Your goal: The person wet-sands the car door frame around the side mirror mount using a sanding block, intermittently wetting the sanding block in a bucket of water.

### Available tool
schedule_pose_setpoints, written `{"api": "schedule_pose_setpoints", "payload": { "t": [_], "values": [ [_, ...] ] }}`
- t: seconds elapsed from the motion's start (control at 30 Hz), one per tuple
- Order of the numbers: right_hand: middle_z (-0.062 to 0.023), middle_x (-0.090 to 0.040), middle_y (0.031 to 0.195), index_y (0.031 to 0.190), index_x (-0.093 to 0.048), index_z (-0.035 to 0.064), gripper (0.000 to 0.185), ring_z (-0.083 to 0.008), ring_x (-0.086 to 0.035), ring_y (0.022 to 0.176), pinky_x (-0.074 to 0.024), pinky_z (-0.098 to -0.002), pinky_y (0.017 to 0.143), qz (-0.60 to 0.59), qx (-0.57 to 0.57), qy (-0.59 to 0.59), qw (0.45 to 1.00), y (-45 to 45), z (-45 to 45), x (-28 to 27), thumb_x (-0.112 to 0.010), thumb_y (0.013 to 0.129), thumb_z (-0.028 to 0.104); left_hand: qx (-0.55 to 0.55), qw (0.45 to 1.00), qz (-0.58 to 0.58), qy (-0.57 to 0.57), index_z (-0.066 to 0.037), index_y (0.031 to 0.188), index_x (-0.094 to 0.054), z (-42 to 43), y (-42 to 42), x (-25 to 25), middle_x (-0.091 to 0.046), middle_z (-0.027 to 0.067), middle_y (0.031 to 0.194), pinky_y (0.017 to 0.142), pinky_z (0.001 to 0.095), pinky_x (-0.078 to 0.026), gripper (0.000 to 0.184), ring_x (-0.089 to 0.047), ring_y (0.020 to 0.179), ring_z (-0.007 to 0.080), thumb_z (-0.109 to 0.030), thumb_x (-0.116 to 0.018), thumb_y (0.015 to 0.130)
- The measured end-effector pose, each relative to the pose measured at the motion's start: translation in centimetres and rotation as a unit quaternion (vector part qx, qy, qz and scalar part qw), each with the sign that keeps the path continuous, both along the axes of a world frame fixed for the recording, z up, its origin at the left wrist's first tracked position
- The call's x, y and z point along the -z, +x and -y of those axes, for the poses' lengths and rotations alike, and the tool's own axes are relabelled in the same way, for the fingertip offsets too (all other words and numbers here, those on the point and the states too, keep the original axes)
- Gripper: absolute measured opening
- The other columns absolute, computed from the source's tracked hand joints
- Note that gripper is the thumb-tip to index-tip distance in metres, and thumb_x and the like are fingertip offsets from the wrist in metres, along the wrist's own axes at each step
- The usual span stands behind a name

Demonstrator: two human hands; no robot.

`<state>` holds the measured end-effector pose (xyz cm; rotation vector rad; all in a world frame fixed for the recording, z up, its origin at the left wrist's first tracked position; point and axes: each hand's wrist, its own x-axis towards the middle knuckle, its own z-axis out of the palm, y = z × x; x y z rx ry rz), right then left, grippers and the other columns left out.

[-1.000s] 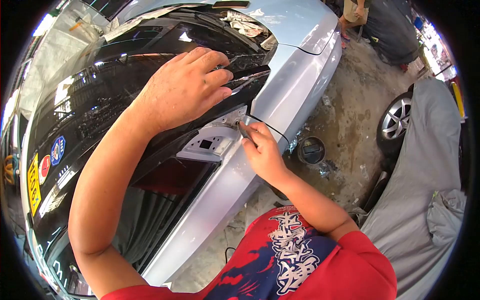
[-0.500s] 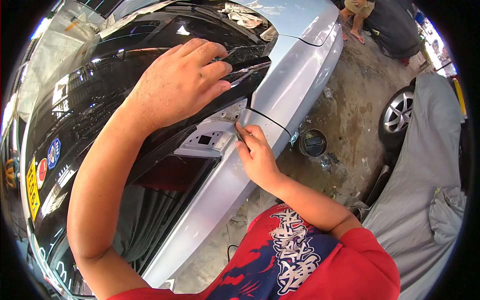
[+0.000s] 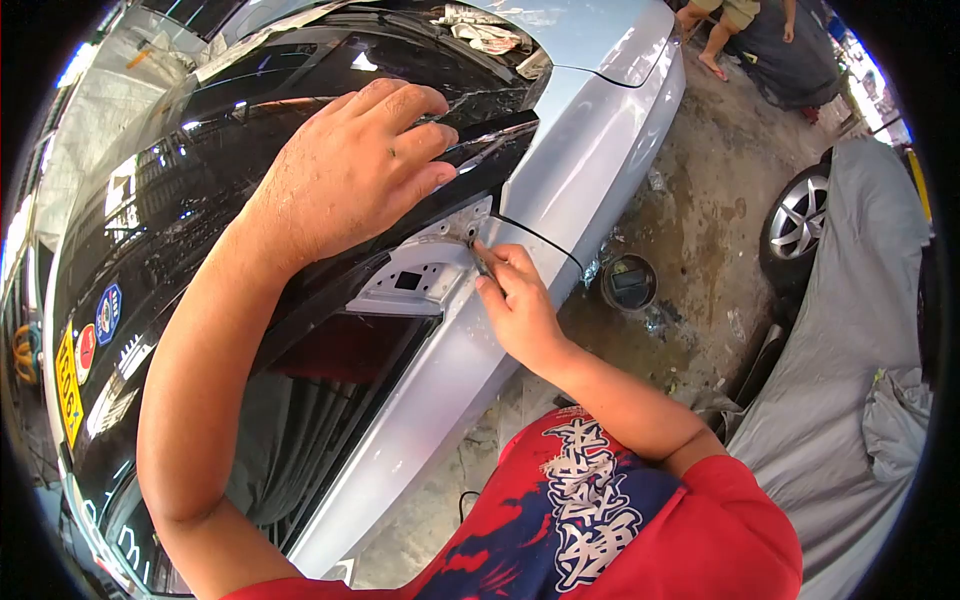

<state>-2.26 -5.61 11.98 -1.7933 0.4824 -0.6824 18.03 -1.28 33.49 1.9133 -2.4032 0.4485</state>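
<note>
Right hand [image 3: 518, 308] pinches a slim dark tool [image 3: 484, 264] between thumb and fingers, its tip at a metal plate [image 3: 424, 281] near the front edge of the silver door [image 3: 432, 395]. Several holes in the plate show uncovered; work there seems under way, though how much remains cannot be told. That forearm slants up from the torso. Left hand [image 3: 360, 165], fingers loosely curled, seemingly holding nothing, arches over dark glass [image 3: 200, 190].
</note>
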Motion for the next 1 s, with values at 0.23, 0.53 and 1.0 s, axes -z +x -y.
{"api": "schedule_pose_setpoints", "payload": {
  "t": [0.23, 0.53, 1.0],
  "values": [
    [-0.0154, -0.059, 0.121, 0.141, -0.061, -0.0038, 0.041, -0.0296, -0.065, 0.102, -0.0527, -0.0356, 0.088, 0.005, -0.015, 0.033, 0.999, -0.6, 0.0, 0.4, -0.062, 0.100, 0.005, -0.002, 1.000, -0.001, 0.002, -0.007, 0.114, -0.071, -0.1, -0.2, 0.2, -0.065, 0.0096, 0.132, 0.104, 0.0444, -0.052, 0.026, -0.063, 0.122, 0.0318, -0.022, -0.075, 0.093],
    [-0.0172, -0.059, 0.120, 0.141, -0.062, -0.0026, 0.043, -0.0305, -0.064, 0.104, -0.0523, -0.0356, 0.090, 0.051, 0.040, 0.036, 0.997, 0.8, -0.4, 0.5, -0.064, 0.099, 0.004, 0.006, 1.000, 0.013, -0.005, -0.008, 0.116, -0.070, -0.1, -0.3, 0.0, -0.065, 0.0096, 0.131, 0.103, 0.0442, -0.053, 0.027, -0.064, 0.120, 0.0318, -0.022, -0.075, 0.094],
    [-0.0170, -0.060, 0.120, 0.140, -0.061, -0.0035, 0.042, -0.0309, -0.063, 0.106, -0.0513, -0.0365, 0.092, 0.063, 0.052, 0.028, 0.996, 0.6, 0.0, -0.1, -0.065, 0.098, 0.003, 0.005, 1.000, 0.013, -0.002, -0.008, 0.116, -0.070, -0.1, -0.2, 0.1, -0.065, 0.0089, 0.130, 0.102, 0.0446, -0.052, 0.028, -0.064, 0.120, 0.0323, -0.022, -0.075, 0.093]
  ]
}}
